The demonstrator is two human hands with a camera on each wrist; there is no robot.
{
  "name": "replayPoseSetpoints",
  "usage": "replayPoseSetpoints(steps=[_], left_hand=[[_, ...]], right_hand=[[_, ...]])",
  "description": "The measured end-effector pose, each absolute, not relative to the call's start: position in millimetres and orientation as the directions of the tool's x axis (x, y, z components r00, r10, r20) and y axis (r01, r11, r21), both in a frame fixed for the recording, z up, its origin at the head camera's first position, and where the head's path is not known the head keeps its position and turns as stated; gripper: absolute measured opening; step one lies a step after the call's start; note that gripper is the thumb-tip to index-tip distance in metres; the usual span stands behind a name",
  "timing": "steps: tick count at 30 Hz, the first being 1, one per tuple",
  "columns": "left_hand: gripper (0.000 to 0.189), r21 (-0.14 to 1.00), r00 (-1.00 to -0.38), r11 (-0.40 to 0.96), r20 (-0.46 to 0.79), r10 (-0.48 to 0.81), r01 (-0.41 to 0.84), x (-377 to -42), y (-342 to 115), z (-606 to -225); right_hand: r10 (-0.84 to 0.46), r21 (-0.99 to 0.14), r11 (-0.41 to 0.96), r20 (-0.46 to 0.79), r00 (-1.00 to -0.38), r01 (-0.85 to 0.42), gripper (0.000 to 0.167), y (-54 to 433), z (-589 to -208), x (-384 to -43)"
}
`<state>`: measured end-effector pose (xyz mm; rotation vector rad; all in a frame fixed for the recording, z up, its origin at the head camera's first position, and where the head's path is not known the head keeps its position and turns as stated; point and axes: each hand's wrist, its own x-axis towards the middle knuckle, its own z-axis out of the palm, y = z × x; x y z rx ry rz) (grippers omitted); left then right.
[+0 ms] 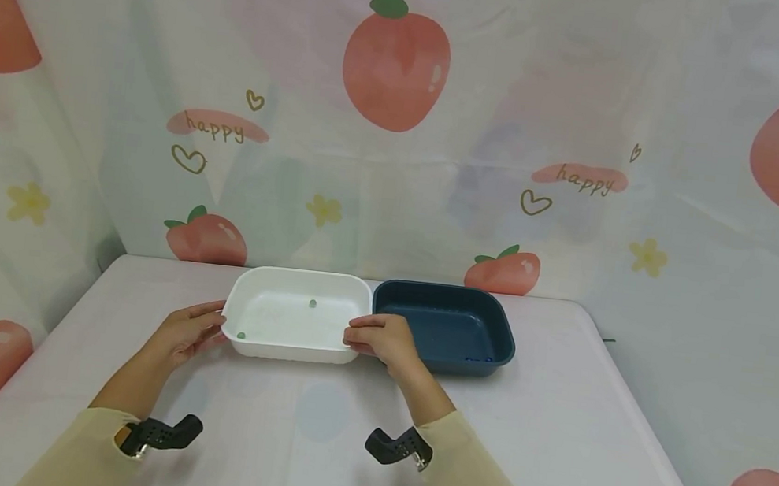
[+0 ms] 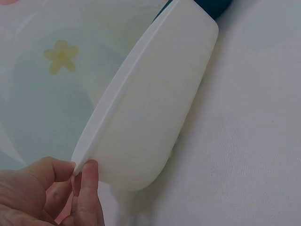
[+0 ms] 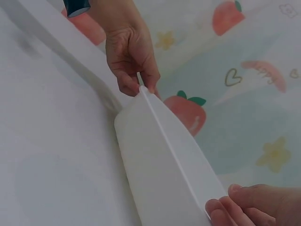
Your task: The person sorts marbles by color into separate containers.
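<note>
A white plastic basin (image 1: 296,352) with rounded corners stands near the back of the table, two small greenish round bits (image 1: 312,304) inside it. My left hand (image 1: 184,332) pinches its rim at the left end, thumb and fingers on either side of the edge, as the left wrist view shows up close. At the opposite end, my right hand (image 1: 383,337) grips the rim near the front right corner. Both hands and the long side wall of the basin (image 3: 146,155) appear in the right wrist view.
Directly right of the white basin stands a dark blue basin (image 1: 445,328) with a few small blue bits (image 1: 480,359) along its front. A white cloth covers the table (image 1: 581,453). Behind hangs a fruit-patterned curtain (image 1: 438,185). Each wrist wears a black strap (image 1: 159,434).
</note>
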<state>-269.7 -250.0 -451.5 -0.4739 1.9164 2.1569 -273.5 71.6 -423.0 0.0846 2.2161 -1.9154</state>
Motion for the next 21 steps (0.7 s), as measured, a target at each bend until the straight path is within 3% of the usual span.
replayPoseSetpoints(steps=[21], left_hand=[[0.056,0.924,-0.923,-0.087,-0.379,-0.070,-0.372,-269,-249,-454]], right_hand=[[-0.076,-0.975,0.123,-0.194,-0.978,0.184,0.027,90,-428,-268]])
